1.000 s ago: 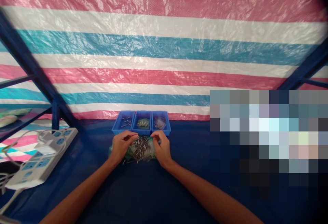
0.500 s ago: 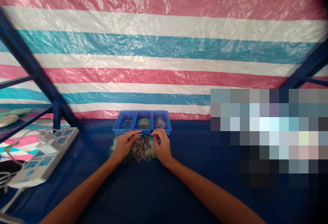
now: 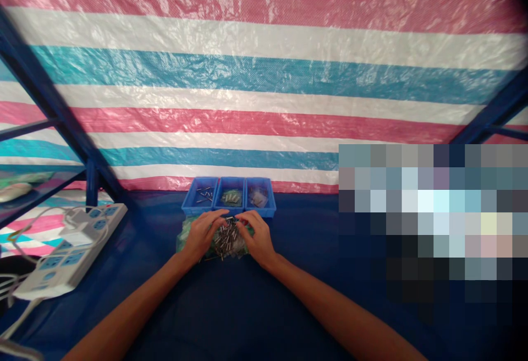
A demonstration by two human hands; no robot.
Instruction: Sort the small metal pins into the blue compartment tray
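A pile of small dark and silvery metal pins (image 3: 227, 240) lies on crumpled, see-through greenish plastic bags (image 3: 183, 235) on the blue table. My left hand (image 3: 202, 234) is over the pile's left side, its fingers stretched toward the middle and the thumb a little apart from them. From the right, my right hand (image 3: 256, 235) reaches over the same pile with fingers bent and apart. I see nothing held in either hand, though the fingertips are small and partly blurred. The two sets of fingertips nearly meet above the pins.
Behind the pile stand three joined blue bins: the left bin (image 3: 186, 204) has a few pins, the middle bin (image 3: 218, 204) small bagged parts, the right bin (image 3: 272, 204) clear plastic pieces. A white power strip (image 3: 82, 256) with cables lies left. Striped sheeting (image 3: 264, 97) hangs behind.
My right hand has moved left, toward my left hand, and both sets of fingertips are closer together over the pins. My left hand has shifted only slightly.
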